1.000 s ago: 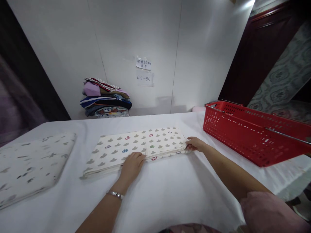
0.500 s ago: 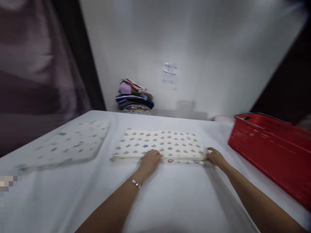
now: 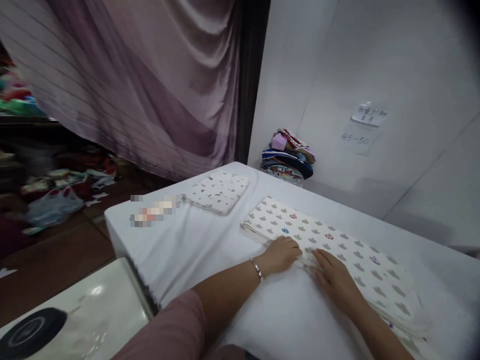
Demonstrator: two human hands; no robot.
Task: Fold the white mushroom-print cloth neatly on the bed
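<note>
A folded white cloth printed with grey shapes and a few red, blue and purple ones lies on the white-covered table, its layered near edge towards me. My left hand, with a bracelet at the wrist, rests palm down on that edge, fingers stretched over it. Just to the right, my right hand pinches the same edge, fingers on top and thumb low at the front; the thumb is partly hidden. A second folded cloth, white with small dark prints, lies apart at the far left.
The white table cover has soft creases. Against the wall stands a pile of folded textiles, with paper notes above. A pixelated patch covers something on the table's left. A pale glossy surface with a black disc is at lower left; a curtain hangs behind.
The view has swung left, so the red basket is out of sight. My right hand has left the cloth's right corner and moved along the near edge, close to my left hand.
</note>
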